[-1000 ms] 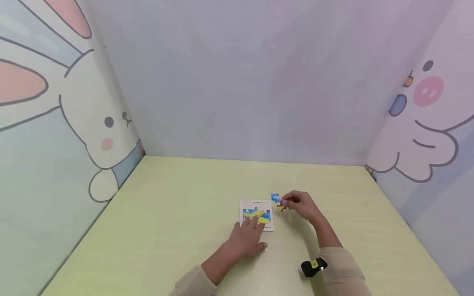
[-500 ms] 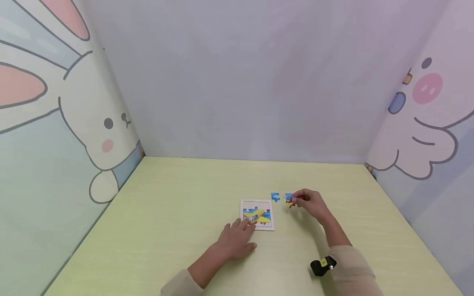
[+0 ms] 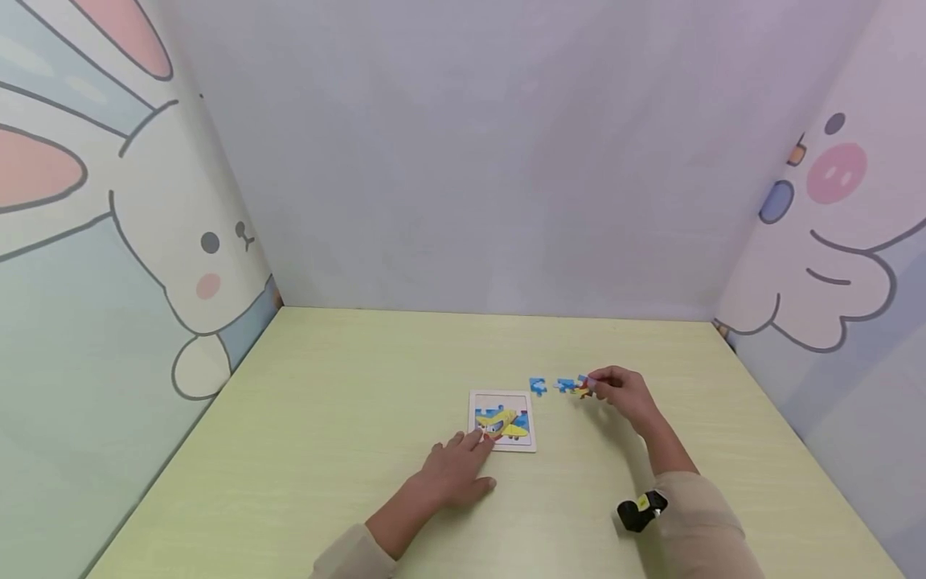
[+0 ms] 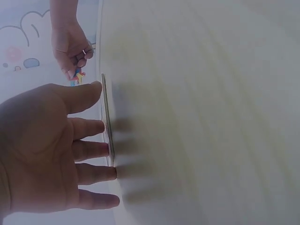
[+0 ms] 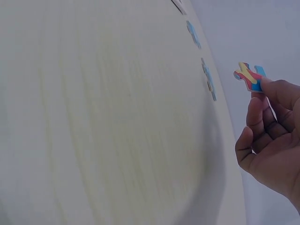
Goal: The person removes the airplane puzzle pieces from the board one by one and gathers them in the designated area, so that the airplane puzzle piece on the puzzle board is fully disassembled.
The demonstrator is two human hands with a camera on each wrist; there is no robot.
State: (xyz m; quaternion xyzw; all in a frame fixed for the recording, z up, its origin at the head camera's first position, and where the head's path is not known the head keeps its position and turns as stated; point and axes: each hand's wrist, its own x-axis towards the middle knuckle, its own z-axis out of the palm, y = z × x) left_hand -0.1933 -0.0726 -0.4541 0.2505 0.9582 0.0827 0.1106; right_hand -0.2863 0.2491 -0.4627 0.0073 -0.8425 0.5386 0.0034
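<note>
- The head view gives the whole layout: a pale yellow table with a square framed puzzle board lying flat on it, between the 2 hands and nearer the left.
- Only there can the board's picture be read: a yellow airplane on blue across the lower part, with pale backing showing along the top.
- The left hand has its fingers stretched out and holds nothing; its fingertips reach over the board's near left corner. The left wrist view shows all 4 fingers and the thumb spread apart, but sees the board edge-on, as a thin line. I cannot tell which fingers press on it.
- The right hand pinches 1 puzzle piece, to the right of the board. The right wrist view shows its red, yellow and blue print and the grip of thumb against fingers; from the head it looks small and partly covered.
- A left loose piece and a right loose piece, both blue and white, lie on the table near the board's upper right. In the head view the held piece nearly meets the right loose piece; the right wrist view shows them apart, the held piece raised.
</note>
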